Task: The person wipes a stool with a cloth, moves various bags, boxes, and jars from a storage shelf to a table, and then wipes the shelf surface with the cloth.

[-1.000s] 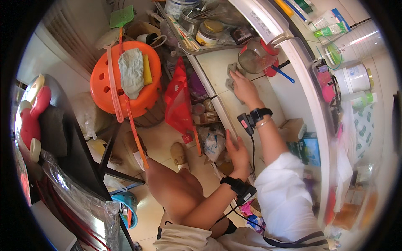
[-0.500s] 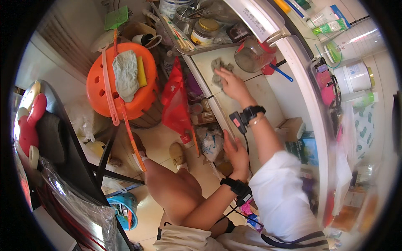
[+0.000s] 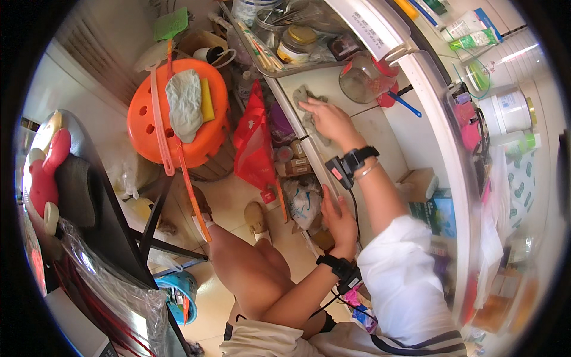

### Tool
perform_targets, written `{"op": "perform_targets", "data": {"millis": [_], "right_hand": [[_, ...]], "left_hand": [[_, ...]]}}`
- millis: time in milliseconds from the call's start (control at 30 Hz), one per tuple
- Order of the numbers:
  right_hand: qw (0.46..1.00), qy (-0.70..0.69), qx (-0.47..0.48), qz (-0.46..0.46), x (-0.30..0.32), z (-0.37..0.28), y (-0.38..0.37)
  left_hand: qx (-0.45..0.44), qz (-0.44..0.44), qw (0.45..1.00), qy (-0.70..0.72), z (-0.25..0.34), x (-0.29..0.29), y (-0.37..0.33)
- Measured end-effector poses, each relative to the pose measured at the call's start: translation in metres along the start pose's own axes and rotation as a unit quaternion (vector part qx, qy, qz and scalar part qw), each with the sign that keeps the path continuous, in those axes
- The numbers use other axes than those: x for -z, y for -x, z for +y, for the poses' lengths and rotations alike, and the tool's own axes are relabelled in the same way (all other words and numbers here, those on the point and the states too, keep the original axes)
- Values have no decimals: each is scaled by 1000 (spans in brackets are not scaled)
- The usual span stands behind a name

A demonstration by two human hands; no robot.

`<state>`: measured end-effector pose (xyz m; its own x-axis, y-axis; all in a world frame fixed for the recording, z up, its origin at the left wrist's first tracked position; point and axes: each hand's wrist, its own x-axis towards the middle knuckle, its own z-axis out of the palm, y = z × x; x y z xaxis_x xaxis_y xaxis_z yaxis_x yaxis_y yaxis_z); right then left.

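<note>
My right hand (image 3: 332, 124) presses a crumpled grey rag (image 3: 302, 95) against a white tiled shelf (image 3: 383, 134), fingers bent over the cloth. Part of the rag is hidden under the hand. Beyond it stands a clear jar (image 3: 355, 80) with a red lid, beside a blue-handled tool (image 3: 404, 104). Lower down, my left hand (image 3: 340, 223) rests by the shelf's front edge, fingers stretched out and holding nothing. Both wrists wear black straps with small boxes and cables.
A metal tray (image 3: 297, 70) with jars and sticks sits at the far end of the shelf. Left of me stands an orange stool (image 3: 140, 128) bearing cloths and a fly swatter (image 3: 171, 27). A red bag (image 3: 253, 146) hangs below the shelf; a blue bin (image 3: 189, 291) stands on the floor.
My right hand has drawn the rag slightly left, toward the shelf's front edge, and the cloth is spread longer. My left hand stays by the edge. The whole view has shifted a little.
</note>
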<state>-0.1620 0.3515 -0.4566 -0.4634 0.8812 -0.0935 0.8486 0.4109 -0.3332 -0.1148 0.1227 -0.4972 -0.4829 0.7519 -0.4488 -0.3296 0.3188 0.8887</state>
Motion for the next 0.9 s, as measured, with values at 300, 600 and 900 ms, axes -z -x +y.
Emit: {"op": "perform_targets", "data": {"millis": [300,600,900], "right_hand": [[998,32,4,48,-16,1,-17],[998,38,20,-46,0,0,49],[997,65,31,-22,-3,-7,-11]], "left_hand": [[-5,10,1000,-11,-2,-7,5],[71,-42,995,58,5,5,-5],[49,-28,998,33,0,6,2]]}}
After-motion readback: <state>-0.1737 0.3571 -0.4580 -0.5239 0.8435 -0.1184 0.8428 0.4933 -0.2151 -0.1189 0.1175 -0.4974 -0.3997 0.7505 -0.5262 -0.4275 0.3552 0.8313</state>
